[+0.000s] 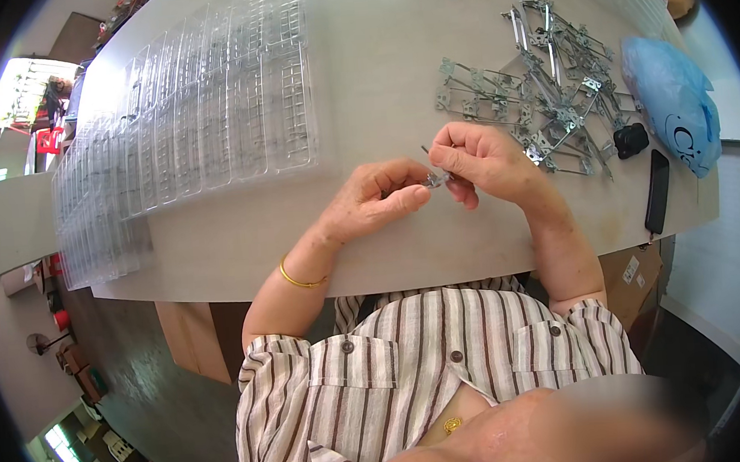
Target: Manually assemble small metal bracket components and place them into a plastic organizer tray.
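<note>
Over the near middle of the table, both of my hands meet at a small silvery metal piece (435,179). My left hand (374,200) pinches one side of it between thumb and fingers. On the other side my right hand (483,161) closes its fingertips round the same piece, and a thin dark tip sticks up beside its thumb. Fingers cover most of the piece, so its exact shape is hidden. Just beyond my right hand lies a loose heap of metal brackets joined by thin rods (549,90).
Clear plastic trays with narrow compartments (232,103) cover the table's left side. Toward the right edge are a blue plastic bag (674,102), a small black object (630,140) and a long black object (657,192). Cardboard boxes (190,338) stand below the table edge.
</note>
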Demonstrator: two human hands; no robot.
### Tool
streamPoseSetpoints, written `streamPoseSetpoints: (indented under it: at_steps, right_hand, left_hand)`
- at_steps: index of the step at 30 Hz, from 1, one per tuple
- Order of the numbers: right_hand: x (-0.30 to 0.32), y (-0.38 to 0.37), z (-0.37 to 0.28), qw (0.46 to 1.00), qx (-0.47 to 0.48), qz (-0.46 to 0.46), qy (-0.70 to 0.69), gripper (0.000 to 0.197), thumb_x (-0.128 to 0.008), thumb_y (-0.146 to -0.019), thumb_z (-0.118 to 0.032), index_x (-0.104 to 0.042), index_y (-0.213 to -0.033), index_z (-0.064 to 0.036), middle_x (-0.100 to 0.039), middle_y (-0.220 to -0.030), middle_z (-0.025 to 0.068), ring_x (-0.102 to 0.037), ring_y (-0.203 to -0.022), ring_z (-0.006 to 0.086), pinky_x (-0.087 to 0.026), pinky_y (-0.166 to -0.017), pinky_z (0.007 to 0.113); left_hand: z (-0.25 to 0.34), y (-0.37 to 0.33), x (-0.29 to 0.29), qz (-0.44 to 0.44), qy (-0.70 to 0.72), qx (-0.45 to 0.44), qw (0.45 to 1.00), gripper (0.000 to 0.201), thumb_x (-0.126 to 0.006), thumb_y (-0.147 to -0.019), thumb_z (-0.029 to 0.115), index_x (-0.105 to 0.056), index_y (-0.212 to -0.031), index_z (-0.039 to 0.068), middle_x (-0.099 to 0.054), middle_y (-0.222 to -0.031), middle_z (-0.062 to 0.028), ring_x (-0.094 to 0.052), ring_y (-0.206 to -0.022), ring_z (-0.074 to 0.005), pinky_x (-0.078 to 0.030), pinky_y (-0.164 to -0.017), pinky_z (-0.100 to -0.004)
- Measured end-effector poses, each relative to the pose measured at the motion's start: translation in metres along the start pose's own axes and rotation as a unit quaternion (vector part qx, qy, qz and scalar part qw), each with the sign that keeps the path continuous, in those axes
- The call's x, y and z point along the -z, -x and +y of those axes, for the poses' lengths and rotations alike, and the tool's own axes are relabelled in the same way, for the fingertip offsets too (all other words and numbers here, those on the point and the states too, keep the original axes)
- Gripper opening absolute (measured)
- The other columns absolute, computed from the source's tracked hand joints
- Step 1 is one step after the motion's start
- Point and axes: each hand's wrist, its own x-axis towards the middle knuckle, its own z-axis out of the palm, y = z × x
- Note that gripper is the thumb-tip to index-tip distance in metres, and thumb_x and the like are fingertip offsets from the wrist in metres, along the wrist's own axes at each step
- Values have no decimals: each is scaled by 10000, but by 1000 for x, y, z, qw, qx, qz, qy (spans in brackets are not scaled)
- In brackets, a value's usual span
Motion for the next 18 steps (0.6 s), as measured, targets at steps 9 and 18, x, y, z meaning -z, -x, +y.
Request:
streamPoseSetpoints:
  at_steps: [9, 18]
  right_hand:
    - [-7, 0, -1, 982, 73, 161, 64, 202, -556, -1032, -235, -568, -978, -41, -570, -651, -6, -511, -537, 48, -405, -486, 211]
    - [-6, 4, 4, 982, 120, 114, 91, 102, -616, -979, -135, -611, -986, -34, -562, -725, -66, -468, -635, 11, -375, -545, 201]
  left_hand:
    - [1, -2, -2, -24, 63, 24, 997, 418, -606, -990, 363, -675, -1119, -28, -584, -713, 3, -468, -615, -59, -365, -560, -223]
    - [2, -8, -2, 85, 146, 3, 986, 486, -492, -1037, 421, -644, -1153, -25, -579, -689, -33, -476, -563, -87, -372, -537, -229]
